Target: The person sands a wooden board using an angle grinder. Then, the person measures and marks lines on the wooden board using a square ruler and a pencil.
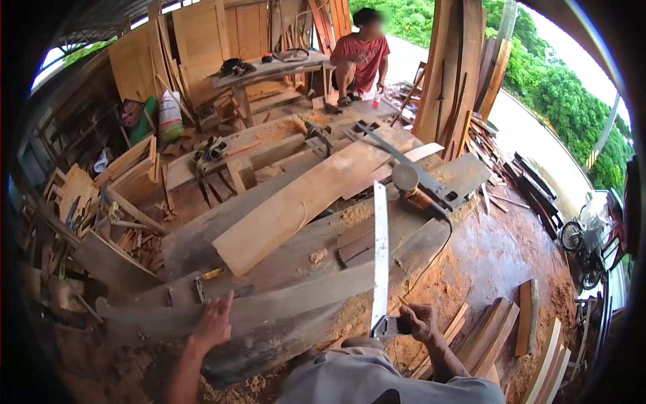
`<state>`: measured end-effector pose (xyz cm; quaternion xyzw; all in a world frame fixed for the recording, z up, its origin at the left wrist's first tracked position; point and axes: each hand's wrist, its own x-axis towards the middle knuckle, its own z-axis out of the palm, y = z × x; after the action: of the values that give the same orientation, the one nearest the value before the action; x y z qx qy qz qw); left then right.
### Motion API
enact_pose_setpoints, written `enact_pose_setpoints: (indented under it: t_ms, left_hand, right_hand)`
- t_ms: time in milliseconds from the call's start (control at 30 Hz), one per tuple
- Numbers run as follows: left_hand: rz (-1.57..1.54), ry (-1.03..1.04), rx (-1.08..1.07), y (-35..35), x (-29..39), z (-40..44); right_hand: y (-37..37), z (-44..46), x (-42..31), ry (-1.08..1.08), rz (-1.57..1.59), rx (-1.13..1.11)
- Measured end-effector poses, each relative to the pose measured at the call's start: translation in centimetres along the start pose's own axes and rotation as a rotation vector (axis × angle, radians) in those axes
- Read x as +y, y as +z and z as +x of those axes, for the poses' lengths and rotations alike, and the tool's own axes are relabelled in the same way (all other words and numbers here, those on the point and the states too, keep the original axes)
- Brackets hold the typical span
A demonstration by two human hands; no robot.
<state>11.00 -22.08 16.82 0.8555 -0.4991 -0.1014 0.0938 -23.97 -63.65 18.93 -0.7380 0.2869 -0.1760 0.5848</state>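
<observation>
My right hand (420,322) is closed around the dark head of a combination square (381,252), whose long pale blade points up and away from me. A thin yellow stick, apparently a pencil (403,301), pokes out by the thumb of the same hand. My left hand (215,322) has its fingers stretched out over a long greyish board (296,299) along the near side of the workbench; whether it touches the wood I cannot tell. Just beyond it lie a small dark metal tool (200,289) and a yellow-handled item (213,273).
A wide plank (303,202) lies across the bench, beside a long metal tool with a round part (407,178) and a trailing cord. Cut boards (488,330) lie on the sawdust-covered floor at right. A person in a red shirt (361,60) squats by a back table (276,71).
</observation>
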Motion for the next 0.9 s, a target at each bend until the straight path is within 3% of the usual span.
enact_pose_setpoints:
  t_ms: [133,200,267,400,467,767,900]
  left_hand:
    - [-0.069,-0.051,0.001,1.2,-4.0,2.9]
    - [-0.109,-0.038,0.044,2.0,-4.7,5.1]
    - [-0.12,-0.025,0.045,3.3,-5.0,7.0]
    - [-0.223,-0.081,0.014,5.8,-3.5,8.8]
    - [-0.224,-0.17,-0.018,6.0,-1.2,9.9]
    - [-0.126,-0.246,0.057,7.3,5.0,13.1]
    - [-0.194,-0.221,0.05,9.2,7.5,17.1]
  right_hand:
    - [2.3,-1.6,-0.3,0.087,0.133,0.135]
    - [1.6,-1.1,1.0,0.063,0.003,0.131]
    - [0.7,0.5,1.0,-0.119,-0.428,0.165]
    - [-0.1,6.3,1.7,-0.398,-0.776,0.154]
    - [-0.8,9.7,2.7,-0.406,-0.854,0.079]
    - [-2.8,22.9,8.1,-0.391,-0.913,-0.201]
    - [-3.0,26.3,9.6,-0.543,-0.885,-0.124]
